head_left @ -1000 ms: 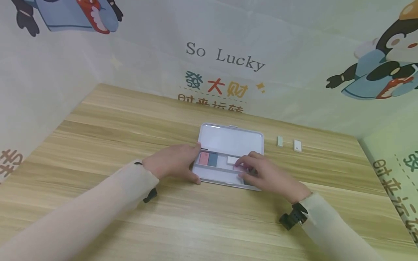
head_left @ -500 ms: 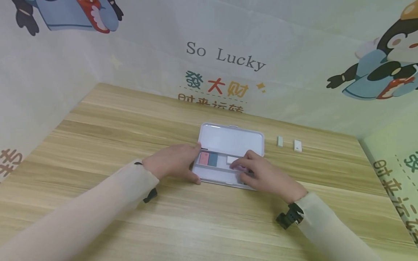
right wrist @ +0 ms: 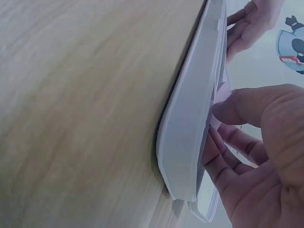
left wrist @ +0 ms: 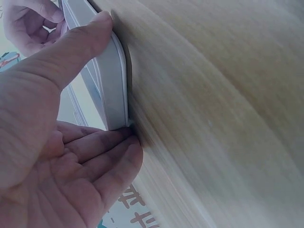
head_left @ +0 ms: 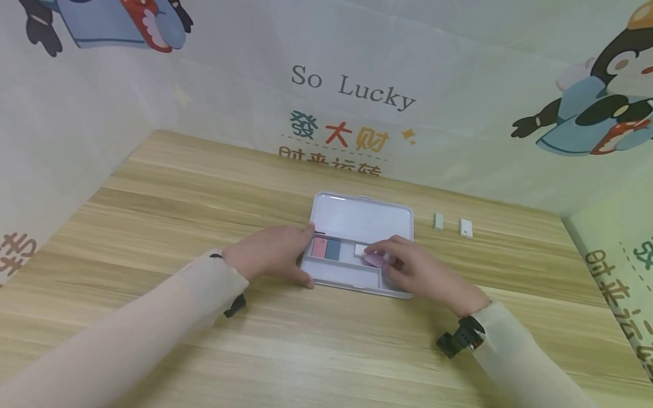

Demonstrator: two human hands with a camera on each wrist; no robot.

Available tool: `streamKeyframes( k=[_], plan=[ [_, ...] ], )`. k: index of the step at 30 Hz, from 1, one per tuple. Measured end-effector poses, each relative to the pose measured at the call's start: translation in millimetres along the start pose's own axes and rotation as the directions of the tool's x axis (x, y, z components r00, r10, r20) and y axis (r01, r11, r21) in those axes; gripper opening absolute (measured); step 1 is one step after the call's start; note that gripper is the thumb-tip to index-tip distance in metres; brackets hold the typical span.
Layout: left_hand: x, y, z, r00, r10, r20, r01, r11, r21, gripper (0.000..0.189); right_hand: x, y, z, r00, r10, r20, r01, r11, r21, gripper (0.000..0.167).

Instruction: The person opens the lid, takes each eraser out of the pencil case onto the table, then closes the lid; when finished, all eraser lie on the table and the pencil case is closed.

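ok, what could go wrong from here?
1. The right hand pinches the lilac block close beside the white block in the case, so lowering it might bump that block or leave the lilac one sitting crooked.
2. The left hand braces only the left end of the case; if it eases off, a push from the right could slide the case on the table.

In the head view's upper centre, the backdrop (head_left: 229, 102) reads "So Lucky" (head_left: 347, 86), "發大财" (head_left: 338, 135) and a clipped "时来运转" (head_left: 331, 165); "转" (head_left: 17, 249) stands at the left edge.
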State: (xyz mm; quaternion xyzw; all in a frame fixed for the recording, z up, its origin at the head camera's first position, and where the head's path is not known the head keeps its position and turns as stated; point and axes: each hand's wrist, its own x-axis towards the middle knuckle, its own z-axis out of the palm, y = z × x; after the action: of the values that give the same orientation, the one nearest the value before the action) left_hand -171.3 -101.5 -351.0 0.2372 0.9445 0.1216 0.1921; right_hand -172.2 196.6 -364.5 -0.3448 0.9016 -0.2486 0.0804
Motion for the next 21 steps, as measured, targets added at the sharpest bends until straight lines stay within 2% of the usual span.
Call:
streamKeyframes(
  k=[6, 10, 16, 21],
  plan=[
    [-0.5, -0.2, -0.8, 1.0, -0.008, -0.004, 0.008, 1.0, 0.002, 0.112, 3.6, 5.3, 0.2, 1.0, -0.009, -0.029, 0.009, 1.0, 0.004, 0.041],
    [-0.2, 0.5, -0.7, 1.0, -0.008, 0.002, 0.008, 1.0, -0.007, 0.113, 4.2, 11.9, 0.1, 0.999, -0.009, -0.05, 0.011, 0.999, 0.048, 0.04],
    [-0.6, 1.4, 0.0, 1.0, -0.011, 0.003, 0.011, 1.0, -0.014, 0.113, 3.7, 16.9, -0.8, 0.998, 0.009, -0.056, -0.004, 0.995, 0.097, 0.041],
    [-1.0, 0.8, 0.0, 1.0, -0.009, -0.002, 0.009, 1.0, -0.015, 0.113, 4.7, 15.8, -1.0, 0.998, 0.039, -0.053, -0.033, 0.994, 0.099, 0.043]
  ],
)
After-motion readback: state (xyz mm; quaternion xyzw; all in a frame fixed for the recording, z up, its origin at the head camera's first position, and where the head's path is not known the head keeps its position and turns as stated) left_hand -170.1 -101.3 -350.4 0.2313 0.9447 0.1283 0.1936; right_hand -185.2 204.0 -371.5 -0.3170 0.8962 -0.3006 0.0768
